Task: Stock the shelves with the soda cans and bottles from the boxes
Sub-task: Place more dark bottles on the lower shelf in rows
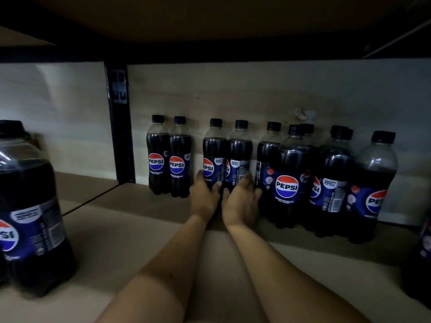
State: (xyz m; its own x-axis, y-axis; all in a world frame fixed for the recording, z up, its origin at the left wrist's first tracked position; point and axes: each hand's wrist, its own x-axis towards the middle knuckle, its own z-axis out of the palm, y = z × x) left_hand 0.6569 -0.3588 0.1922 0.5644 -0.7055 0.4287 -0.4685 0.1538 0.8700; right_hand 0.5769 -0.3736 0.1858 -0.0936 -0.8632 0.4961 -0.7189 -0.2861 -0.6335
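The shelf carries Pepsi bottles along its back wall. Two bottles stand between the hands, left hand gripping one base, right hand cupping the other; slide both back squarely, labels forward, level with the row on either side.

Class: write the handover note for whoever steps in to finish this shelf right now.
Left hand grips the left bottle of the middle pair; right hand grips the right bottle of the middle pair, both at the back of the shelf.
Done: two bottles stand to their left, a cluster of bottles to their right.
Left: release the pair, fill the bare front of the shelf. Boxes not in view.
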